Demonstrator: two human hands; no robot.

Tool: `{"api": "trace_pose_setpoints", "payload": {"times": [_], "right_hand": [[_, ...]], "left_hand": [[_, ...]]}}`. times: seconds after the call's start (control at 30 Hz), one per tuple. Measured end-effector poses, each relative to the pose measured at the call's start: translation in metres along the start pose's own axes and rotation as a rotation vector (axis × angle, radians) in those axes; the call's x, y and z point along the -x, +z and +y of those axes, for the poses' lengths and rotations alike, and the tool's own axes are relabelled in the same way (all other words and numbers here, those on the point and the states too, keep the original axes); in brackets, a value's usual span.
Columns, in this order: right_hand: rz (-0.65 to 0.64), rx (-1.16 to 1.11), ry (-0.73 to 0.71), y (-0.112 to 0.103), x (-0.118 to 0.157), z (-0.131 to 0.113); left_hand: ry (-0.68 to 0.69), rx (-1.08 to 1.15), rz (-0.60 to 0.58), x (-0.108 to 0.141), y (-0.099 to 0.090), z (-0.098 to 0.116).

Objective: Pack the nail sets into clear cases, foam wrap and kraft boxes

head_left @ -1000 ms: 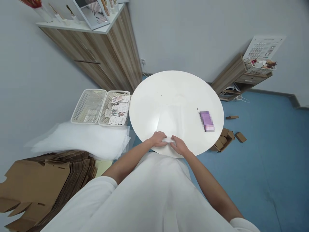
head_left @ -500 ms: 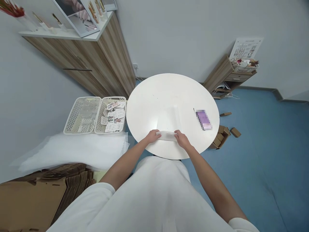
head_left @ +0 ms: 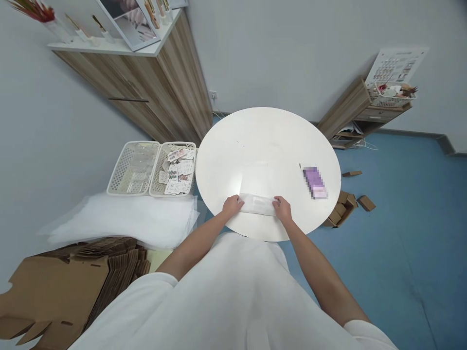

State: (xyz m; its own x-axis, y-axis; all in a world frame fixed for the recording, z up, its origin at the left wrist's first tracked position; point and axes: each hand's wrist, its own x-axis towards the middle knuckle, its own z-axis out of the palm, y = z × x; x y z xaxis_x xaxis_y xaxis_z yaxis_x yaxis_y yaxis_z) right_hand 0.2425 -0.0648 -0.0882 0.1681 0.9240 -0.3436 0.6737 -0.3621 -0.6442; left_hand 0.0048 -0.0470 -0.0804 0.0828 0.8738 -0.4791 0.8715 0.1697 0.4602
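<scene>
A whitish, translucent folded sheet lies as a narrow strip near the front edge of the round white table. My left hand pinches its left end with closed fingers. At the right end, my right hand grips it in the same way. A purple object, blurred by pixels, rests on the table to the right, with a small dark item beside its upper left corner.
Left of the table stand two white baskets, one with printed cards, one with clear packs. Below are white translucent sheets and flattened cardboard. An open carton sits on the floor at right.
The part of the sheet that stretched away across the table is now folded into the strip. My right hand has moved slightly right, and the strip looks wider. The camera view has shifted.
</scene>
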Motion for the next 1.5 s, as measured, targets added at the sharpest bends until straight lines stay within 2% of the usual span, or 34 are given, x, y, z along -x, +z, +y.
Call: {"api": "trace_pose_setpoints", "payload": {"times": [0.07, 0.13, 0.2, 0.27, 0.3, 0.4, 0.5, 0.67, 0.87, 0.93, 1.07, 1.17, 1.27, 1.37, 1.5], "right_hand": [[0.069, 0.012, 0.019, -0.004, 0.004, 0.004], [0.155, 0.064, -0.010, -0.009, 0.011, 0.004], [0.228, 0.154, -0.109, -0.011, 0.018, 0.000], [0.194, 0.245, -0.256, -0.010, 0.026, -0.008], [0.133, 0.284, -0.331, -0.007, 0.029, -0.013], [-0.073, 0.382, -0.478, 0.006, 0.032, -0.024], [-0.156, 0.421, -0.474, 0.017, 0.030, -0.030], [-0.216, 0.391, -0.444, 0.015, 0.035, -0.032], [-0.435, 0.249, -0.300, 0.000, 0.053, -0.038], [-0.441, 0.199, -0.275, -0.004, 0.052, -0.041], [-0.372, 0.149, -0.316, -0.012, 0.038, -0.045], [-0.357, 0.135, -0.252, -0.015, 0.026, -0.047], [-0.299, 0.095, -0.185, -0.014, 0.015, -0.048], [-0.234, 0.017, -0.138, -0.010, 0.006, -0.047], [-0.163, -0.026, -0.067, -0.005, -0.004, -0.039]], "left_hand": [[-0.012, 0.012, 0.027, 0.002, 0.000, 0.001], [0.014, 0.024, 0.123, 0.005, -0.002, 0.003], [0.091, 0.003, 0.249, 0.009, -0.004, 0.006], [0.222, -0.066, 0.297, 0.012, -0.006, 0.011], [0.307, -0.113, 0.271, 0.013, -0.006, 0.014], [0.561, -0.250, 0.091, 0.010, -0.005, 0.023], [0.645, -0.303, -0.020, 0.004, -0.001, 0.030], [0.642, -0.272, -0.051, 0.007, -0.003, 0.028], [0.591, -0.154, -0.232, 0.022, -0.013, 0.014], [0.558, -0.117, -0.262, 0.021, -0.018, 0.014], [0.499, -0.045, -0.264, 0.014, -0.031, 0.014], [0.476, 0.037, -0.230, 0.007, -0.038, 0.007], [0.439, 0.146, -0.141, 0.000, -0.039, -0.003], [0.342, 0.187, -0.053, -0.008, -0.034, -0.011], [0.194, 0.125, 0.032, -0.018, -0.027, -0.014]]}}
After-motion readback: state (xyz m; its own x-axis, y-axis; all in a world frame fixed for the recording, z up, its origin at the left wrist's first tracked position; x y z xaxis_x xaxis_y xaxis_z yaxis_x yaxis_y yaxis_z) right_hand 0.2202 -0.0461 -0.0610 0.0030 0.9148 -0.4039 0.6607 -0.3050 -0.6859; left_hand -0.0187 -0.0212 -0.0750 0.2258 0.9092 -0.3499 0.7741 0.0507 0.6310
